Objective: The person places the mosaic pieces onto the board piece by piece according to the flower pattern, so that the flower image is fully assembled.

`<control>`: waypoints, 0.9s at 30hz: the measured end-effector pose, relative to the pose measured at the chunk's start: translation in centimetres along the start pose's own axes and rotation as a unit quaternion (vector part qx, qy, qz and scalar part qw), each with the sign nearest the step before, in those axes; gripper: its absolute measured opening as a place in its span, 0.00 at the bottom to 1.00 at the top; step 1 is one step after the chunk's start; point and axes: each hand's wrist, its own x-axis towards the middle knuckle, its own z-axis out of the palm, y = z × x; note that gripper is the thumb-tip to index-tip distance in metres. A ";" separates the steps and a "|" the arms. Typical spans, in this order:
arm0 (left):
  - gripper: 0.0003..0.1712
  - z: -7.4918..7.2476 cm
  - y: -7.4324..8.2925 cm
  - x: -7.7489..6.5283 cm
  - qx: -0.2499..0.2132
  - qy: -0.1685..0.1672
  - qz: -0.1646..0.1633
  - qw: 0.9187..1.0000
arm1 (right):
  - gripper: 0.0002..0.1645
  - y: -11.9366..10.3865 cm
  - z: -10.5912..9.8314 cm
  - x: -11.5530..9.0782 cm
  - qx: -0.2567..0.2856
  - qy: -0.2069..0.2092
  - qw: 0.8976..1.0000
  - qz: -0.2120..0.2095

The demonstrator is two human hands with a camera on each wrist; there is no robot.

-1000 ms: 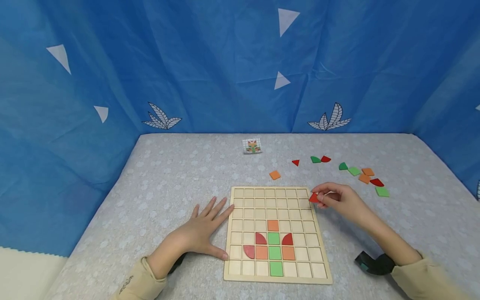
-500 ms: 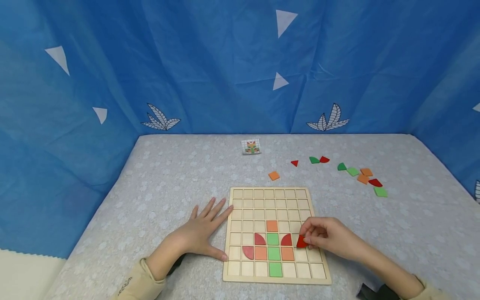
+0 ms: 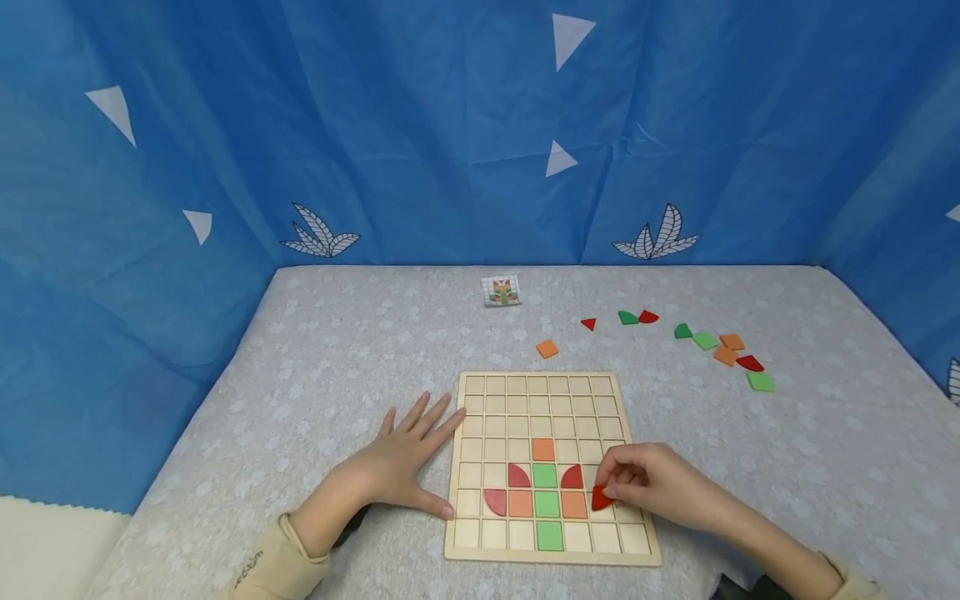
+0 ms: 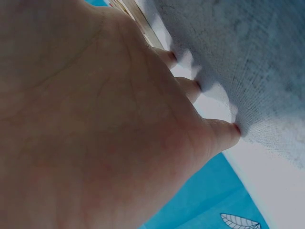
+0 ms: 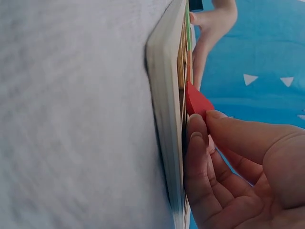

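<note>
Your left hand [image 3: 401, 467] lies with fingers straight and spread at the left edge of the wooden grid board [image 3: 622, 560]. Sideways pressure from it could slide the board along the worktop [image 3: 337, 350] and misalign the target cell.

In the board's second column from the left, a seated red quarter-circle tile [image 3: 495, 502] could be dislodged by a jolt to the board. In the fifth column, an orange square tile [image 3: 573, 505] could be nudged by your work alongside it.

Your right hand [image 3: 656, 483] pinches the held red quarter-circle tile [image 3: 600, 500] between thumb and fingertips at the board's sixth column, second row from the near edge. The tile appears tilted; contact with the board cannot be confirmed. If you release it tilted or misrotated, a corner may catch on a divider. Your fingers partly cover the cell, so alignment may be misjudged.

Beyond the board's right edge, a light green square tile [image 3: 761, 382] could be displaced by a wide withdrawal.
</note>
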 end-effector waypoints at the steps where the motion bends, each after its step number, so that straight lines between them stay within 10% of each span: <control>1: 0.69 0.0 0.0 0.0 -0.001 0.001 0.001 1.000 | 0.02 0.0 0.1 0.0 -0.003 0.001 1.000 -0.002; 21: 0.69 0.2 -0.1 0.0 0.005 0.001 -0.002 1.000 | 0.06 -0.2 1.0 0.2 -0.042 0.033 0.997 -0.053; 27: 0.69 0.1 -0.1 0.0 0.005 0.000 -0.001 1.000 | 0.02 -0.3 -1.9 0.6 -0.062 0.078 0.995 -0.006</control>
